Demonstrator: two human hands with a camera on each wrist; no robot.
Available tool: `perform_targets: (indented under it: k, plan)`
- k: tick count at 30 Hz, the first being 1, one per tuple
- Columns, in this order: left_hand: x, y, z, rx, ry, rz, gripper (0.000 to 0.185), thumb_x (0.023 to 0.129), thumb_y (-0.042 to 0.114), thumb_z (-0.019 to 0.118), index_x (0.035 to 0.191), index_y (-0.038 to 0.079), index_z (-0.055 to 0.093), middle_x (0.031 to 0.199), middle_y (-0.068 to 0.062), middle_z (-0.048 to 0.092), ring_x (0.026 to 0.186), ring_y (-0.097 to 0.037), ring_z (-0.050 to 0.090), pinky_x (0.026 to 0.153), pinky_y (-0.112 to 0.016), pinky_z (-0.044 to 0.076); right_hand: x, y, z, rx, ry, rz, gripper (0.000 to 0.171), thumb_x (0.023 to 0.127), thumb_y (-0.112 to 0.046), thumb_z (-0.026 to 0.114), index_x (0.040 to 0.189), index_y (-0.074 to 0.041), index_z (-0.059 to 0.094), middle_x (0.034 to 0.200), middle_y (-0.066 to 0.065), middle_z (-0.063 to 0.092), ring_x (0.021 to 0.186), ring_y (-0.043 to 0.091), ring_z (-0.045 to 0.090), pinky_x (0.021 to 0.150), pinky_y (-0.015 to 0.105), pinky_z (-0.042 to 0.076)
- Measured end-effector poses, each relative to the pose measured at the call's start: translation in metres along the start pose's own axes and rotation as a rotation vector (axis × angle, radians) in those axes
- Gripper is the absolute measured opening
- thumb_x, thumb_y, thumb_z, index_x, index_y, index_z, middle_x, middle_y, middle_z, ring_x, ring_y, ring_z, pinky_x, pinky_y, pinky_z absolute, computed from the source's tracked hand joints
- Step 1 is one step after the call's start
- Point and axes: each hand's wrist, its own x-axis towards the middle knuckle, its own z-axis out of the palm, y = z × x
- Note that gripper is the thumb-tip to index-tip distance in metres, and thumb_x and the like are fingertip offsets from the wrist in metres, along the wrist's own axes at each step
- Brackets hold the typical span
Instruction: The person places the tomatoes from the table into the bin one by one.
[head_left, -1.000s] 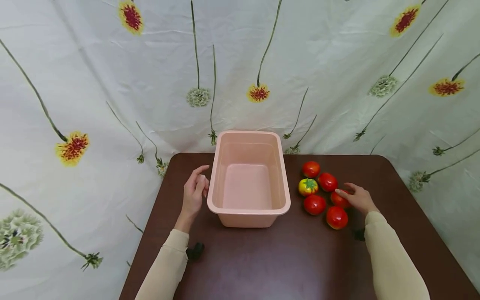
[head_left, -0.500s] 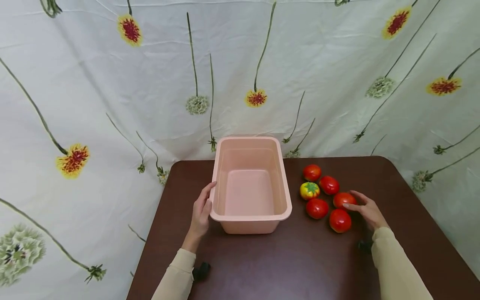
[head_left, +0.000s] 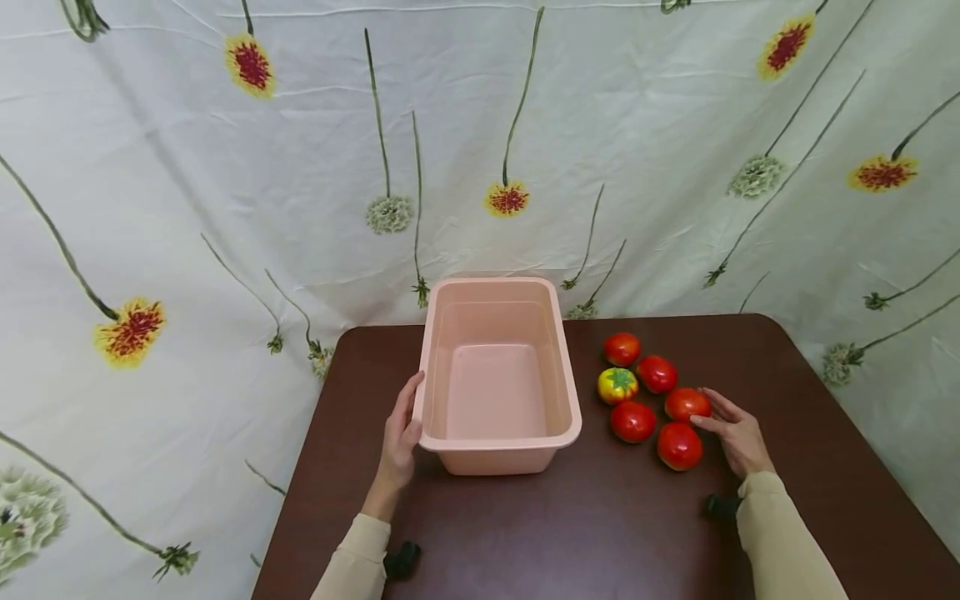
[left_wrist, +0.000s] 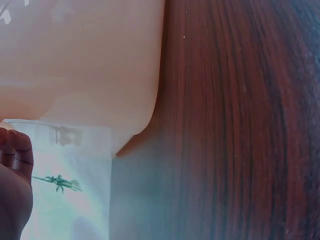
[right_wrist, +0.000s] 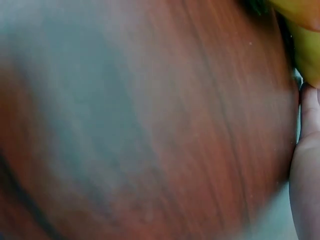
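Note:
A pink plastic tub (head_left: pixel 497 379) stands empty at the middle of the dark brown table (head_left: pixel 585 525). My left hand (head_left: pixel 400 429) lies flat against the tub's left wall, fingers straight; the left wrist view shows the tub wall (left_wrist: pixel 80 60) close up. Right of the tub lie several red tomatoes (head_left: pixel 633 421) and one yellow-green one (head_left: pixel 617 385). My right hand (head_left: pixel 735 433) rests beside them, fingers extended, fingertips touching a red tomato (head_left: pixel 687 403). The right wrist view is blurred, showing mostly table top (right_wrist: pixel 150 125) and one finger (right_wrist: pixel 306 165).
A white cloth with a flower print (head_left: pixel 225 208) hangs behind and around the table. The table's left edge lies close to my left arm. Bare table top spreads in front of the tub and at the far right.
My left hand moved right from free air to lie on the tub's left wall. My right hand drew back slightly, its fingers still at the same red tomato. The head view shifted down a little.

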Motion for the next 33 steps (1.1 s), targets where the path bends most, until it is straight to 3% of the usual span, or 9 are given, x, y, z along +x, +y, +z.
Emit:
perform_targets:
  k: [3,8,12,15,20,25,33]
  plan:
    - [-0.003,0.001,0.0,-0.031,0.014,-0.025,0.062,0.095,0.034,0.041,0.151,0.007,0.033,0.144,-0.027,0.046,0.121,-0.03,0.052,0.095,-0.024,0.045,0.003,0.0,0.002,0.0,0.001,-0.014,0.062,0.087,-0.003,0.068,0.145,-0.004,0.044,0.108,-0.026,0.066,0.1,-0.011,0.061,0.083,0.007,0.047]
    - [-0.003,0.006,0.001,-0.047,0.025,-0.03,0.063,0.094,0.032,0.041,0.151,0.006,0.033,0.146,-0.03,0.04,0.125,-0.03,0.049,0.098,-0.023,0.042,0.006,-0.005,0.002,0.03,0.003,-0.016,0.058,0.086,-0.004,0.069,0.141,-0.007,0.051,0.106,-0.024,0.068,0.098,-0.008,0.063,0.082,0.009,0.049]
    - [0.001,0.008,-0.001,-0.056,0.005,-0.021,0.063,0.093,0.029,0.042,0.151,0.005,0.033,0.144,-0.031,0.043,0.121,-0.03,0.052,0.096,-0.025,0.046,0.005,-0.008,0.002,0.163,0.006,0.015,0.048,0.087,0.0,0.066,0.132,-0.015,0.062,0.105,-0.019,0.07,0.095,-0.004,0.065,0.082,0.012,0.051]
    - [0.005,0.008,-0.004,-0.073,-0.017,-0.004,0.064,0.091,0.027,0.044,0.15,0.004,0.034,0.137,-0.031,0.049,0.111,-0.029,0.058,0.088,-0.027,0.051,0.006,-0.008,0.003,0.291,0.008,0.037,0.04,0.087,0.004,0.064,0.117,-0.021,0.072,0.103,-0.013,0.072,0.092,0.002,0.067,0.081,0.015,0.053]
    - [0.004,0.007,-0.007,-0.076,-0.068,0.009,0.064,0.09,0.022,0.046,0.15,0.002,0.033,0.127,-0.018,0.059,0.1,-0.022,0.064,0.08,-0.032,0.056,0.008,-0.007,0.005,0.335,0.006,0.039,0.038,0.088,0.006,0.061,0.109,-0.023,0.074,0.101,-0.011,0.073,0.088,0.005,0.069,0.081,0.016,0.053]
    - [-0.001,0.003,-0.007,-0.054,-0.075,-0.03,0.064,0.09,0.022,0.045,0.151,0.006,0.033,0.122,-0.003,0.062,0.097,-0.023,0.065,0.079,-0.036,0.056,0.011,-0.011,0.007,0.317,0.006,0.047,0.039,0.088,0.005,0.062,0.114,-0.021,0.073,0.103,-0.012,0.073,0.09,0.004,0.068,0.081,0.016,0.053]
    - [-0.004,0.004,-0.006,-0.057,-0.058,-0.032,0.063,0.092,0.024,0.043,0.151,0.006,0.032,0.12,0.001,0.063,0.098,-0.016,0.065,0.081,-0.034,0.056,0.021,-0.024,0.014,0.337,-0.029,0.023,0.039,0.088,0.007,0.061,0.117,-0.017,0.072,0.107,-0.011,0.072,0.093,0.005,0.068,0.082,0.017,0.053]
